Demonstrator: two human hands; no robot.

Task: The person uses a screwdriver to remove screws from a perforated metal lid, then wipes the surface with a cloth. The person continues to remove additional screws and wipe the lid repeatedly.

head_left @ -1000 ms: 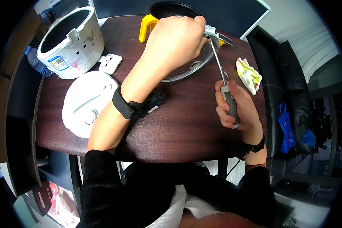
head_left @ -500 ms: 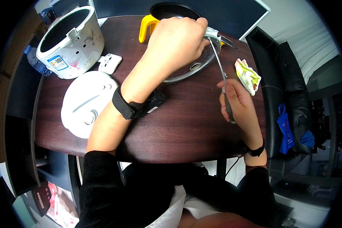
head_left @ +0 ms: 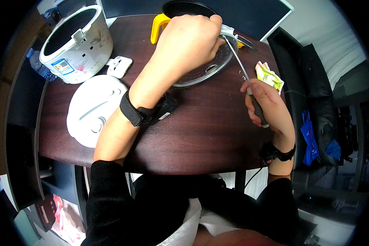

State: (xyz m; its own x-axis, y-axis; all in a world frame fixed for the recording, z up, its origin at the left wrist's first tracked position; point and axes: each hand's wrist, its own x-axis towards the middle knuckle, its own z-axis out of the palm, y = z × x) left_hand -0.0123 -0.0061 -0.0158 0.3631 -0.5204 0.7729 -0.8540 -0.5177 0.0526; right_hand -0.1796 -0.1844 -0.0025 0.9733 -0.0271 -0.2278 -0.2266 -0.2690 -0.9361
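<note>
My left hand (head_left: 190, 41) is closed over the near-upper part of a clear, rimmed lid (head_left: 207, 71) with a white fitting (head_left: 227, 29) on its edge; what its fingers hold there is mostly hidden. My right hand (head_left: 268, 102) grips a screwdriver (head_left: 257, 107) by its grey-green handle, the shank slanting up to the lid's edge by my left fingers. Small shiny bits (head_left: 242, 76) lie on the table beside the shank. A yellow-and-white cloth (head_left: 268, 77) lies right of the screwdriver.
A white cooker body (head_left: 80, 53), a small white part (head_left: 119, 67) and a white round cover (head_left: 90, 115) occupy the table's (head_left: 192, 143) left. A black pan (head_left: 188, 8) and yellow piece (head_left: 156, 26) stand behind my left hand. A dark panel (head_left: 246, 16) borders the back; a black couch (head_left: 299, 74) is right.
My right hand and the screwdriver's handle have moved to the right and slightly up, steepening the shank's slant. My left hand has shifted only slightly.
</note>
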